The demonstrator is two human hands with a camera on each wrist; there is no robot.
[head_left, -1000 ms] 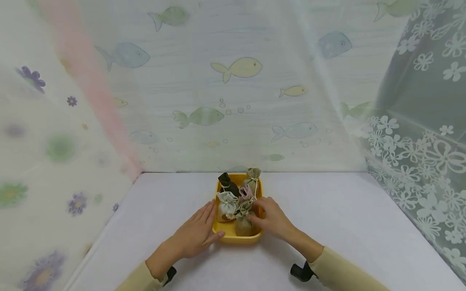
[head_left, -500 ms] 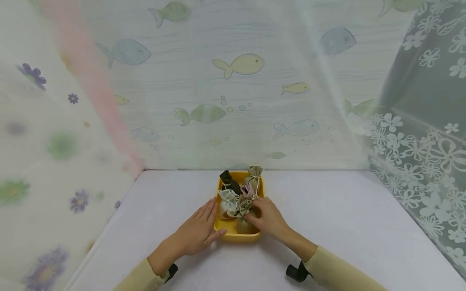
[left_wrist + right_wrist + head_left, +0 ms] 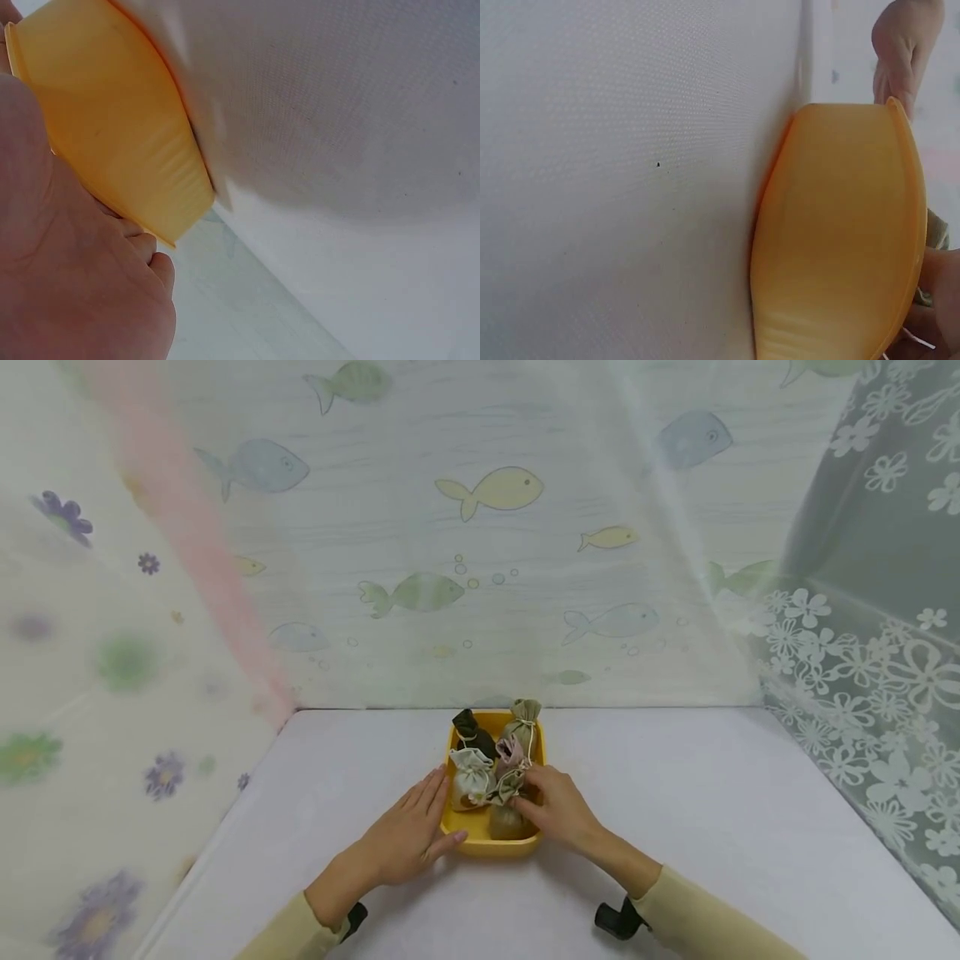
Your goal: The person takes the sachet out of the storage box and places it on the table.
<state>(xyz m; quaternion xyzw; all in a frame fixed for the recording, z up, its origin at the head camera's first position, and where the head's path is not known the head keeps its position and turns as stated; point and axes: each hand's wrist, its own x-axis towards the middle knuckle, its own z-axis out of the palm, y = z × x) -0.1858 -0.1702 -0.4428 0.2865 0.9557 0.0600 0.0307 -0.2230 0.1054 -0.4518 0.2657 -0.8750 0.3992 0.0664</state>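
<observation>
Several small drawstring pouches fill a yellow tray point(image 3: 498, 850) in the head view. My right hand point(image 3: 566, 810) reaches over the tray's right rim and pinches the olive-tan pouch point(image 3: 510, 823) at the front right by its gathered neck. Along the left rim lies my left hand point(image 3: 397, 842), fingers straight, thumb at the front edge. In the left wrist view its palm point(image 3: 82, 277) lies against the tray wall point(image 3: 112, 97). The right wrist view catches part of the right hand point(image 3: 941, 281) beyond the rim; its fingertips are mostly hidden.
Also in the tray are a white pouch point(image 3: 472, 770), a dark one point(image 3: 476, 742), a pink one point(image 3: 510, 752) and a tan one point(image 3: 522, 723) at the back. A white cloth covers the table point(image 3: 675, 802). Fish-print curtain point(image 3: 480, 610) hangs behind it.
Both hands stay almost in place. The right fingers shift slightly at the neck of the front pouch, and the head view has tilted a little.
</observation>
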